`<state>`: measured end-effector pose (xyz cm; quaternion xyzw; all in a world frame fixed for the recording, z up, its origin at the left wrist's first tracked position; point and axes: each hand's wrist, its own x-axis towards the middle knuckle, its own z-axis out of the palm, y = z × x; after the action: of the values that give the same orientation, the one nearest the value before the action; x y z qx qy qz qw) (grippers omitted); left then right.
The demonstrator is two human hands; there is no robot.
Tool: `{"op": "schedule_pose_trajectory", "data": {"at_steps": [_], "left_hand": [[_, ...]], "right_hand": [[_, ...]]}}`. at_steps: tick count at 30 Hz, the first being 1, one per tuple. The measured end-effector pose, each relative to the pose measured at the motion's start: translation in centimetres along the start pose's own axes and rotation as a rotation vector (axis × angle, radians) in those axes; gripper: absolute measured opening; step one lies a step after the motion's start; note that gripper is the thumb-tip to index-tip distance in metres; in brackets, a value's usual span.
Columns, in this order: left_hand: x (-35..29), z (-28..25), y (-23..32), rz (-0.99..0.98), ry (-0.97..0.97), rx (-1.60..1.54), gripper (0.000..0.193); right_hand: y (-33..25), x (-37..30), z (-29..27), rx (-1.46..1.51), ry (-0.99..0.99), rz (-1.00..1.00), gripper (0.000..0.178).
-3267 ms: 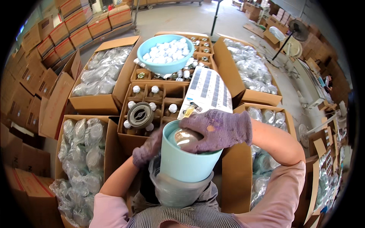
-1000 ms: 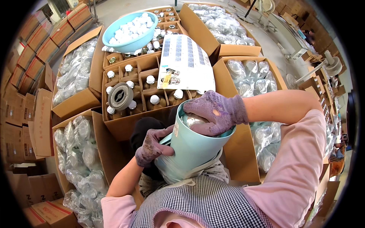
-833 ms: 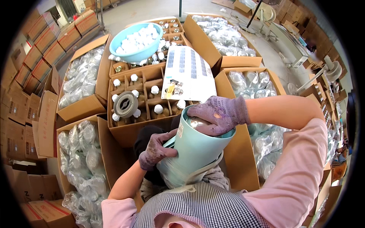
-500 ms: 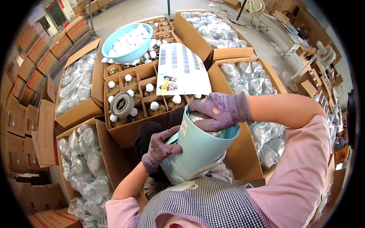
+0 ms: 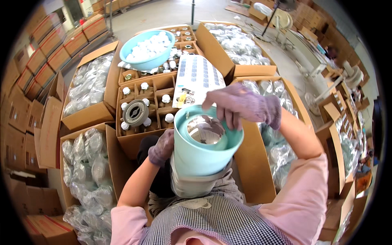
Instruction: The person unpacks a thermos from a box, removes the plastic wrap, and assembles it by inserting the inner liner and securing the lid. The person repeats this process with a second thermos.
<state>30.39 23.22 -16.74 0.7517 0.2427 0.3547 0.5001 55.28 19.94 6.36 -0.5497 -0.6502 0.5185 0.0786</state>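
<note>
A turquoise cylinder rests upright on my lap, tilted so that its wide mouth shows. Down inside it sits a shiny, mirror-like rounded piece, ringed by a turquoise collar. My left hand, in a greyish-purple knit glove, grips the cylinder's left side, with some fingertips hidden behind it. Over the right part of the mouth is my right hand, gloved alike. Its fingers are apart and bent downward by the rim, and I see nothing held in them.
Ahead, a divided carton holds white-capped bottles, with a grey ring-shaped part on top. A printed sheet lies beside a blue basin of white caps. Cartons of plastic-wrapped pieces flank me on both sides.
My right hand has come out of the cylinder's mouth and opened above it. The cylinder has turned more upright, revealing the shiny piece inside. My left hand has shifted up along its side.
</note>
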Motion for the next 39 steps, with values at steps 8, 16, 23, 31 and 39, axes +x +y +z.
{"op": "schedule_pose_trajectory", "data": {"at_steps": [8,16,23,31,39], "left_hand": [[2.1,-3.0,3.2,-0.318,0.154,-0.108,0.032],[-0.5,-12.7,-9.9,-0.361,0.743,1.062,0.055],[1.2,-10.2,-16.0,-0.592,0.588,1.249,0.077],[4.4,-12.3,-4.4,-0.192,0.776,-0.355,0.053],[13.9,-9.8,5.5,0.279,0.384,-0.032,0.041]], "right_hand": [[7.0,7.1,2.2,-0.066,0.319,-1.011,0.03],[6.4,10.2,0.1,-0.072,0.05,-0.744,0.045],[4.4,10.9,6.5,-0.411,0.768,-0.947,0.041],[6.1,12.7,3.4,0.326,0.483,-0.715,0.042],[-0.2,22.7,-3.6,-0.449,0.903,-1.148,0.087]]}}
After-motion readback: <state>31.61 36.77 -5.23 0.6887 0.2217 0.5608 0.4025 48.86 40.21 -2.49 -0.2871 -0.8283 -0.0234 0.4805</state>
